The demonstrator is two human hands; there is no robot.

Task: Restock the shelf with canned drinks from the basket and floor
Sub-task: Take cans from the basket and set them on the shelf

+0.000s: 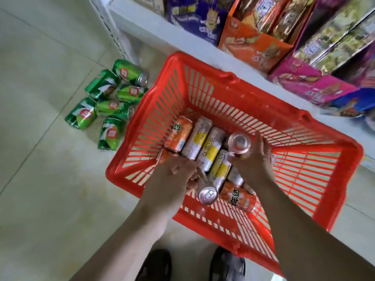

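A red plastic basket [316, 159] sits on the floor against the shelf. Inside lie several cans: orange ones [178, 136] and slim white-and-yellow ones [210, 149]. My right hand [253, 161] grips an upturned can [239, 144] whose silver end faces up. My left hand [172, 175] reaches into the basket's near left part and curls around a can [208, 194] with its top showing; the grip is partly hidden. Several green cans [105, 104] lie on their sides on the floor left of the basket.
A white shelf [146, 23] runs along the top, holding purple [200, 21], orange [253, 41] and pink [310, 86] snack boxes. Pale floor tiles [40, 179] spread to the left. My dark shoes [156, 264] stand just below the basket.
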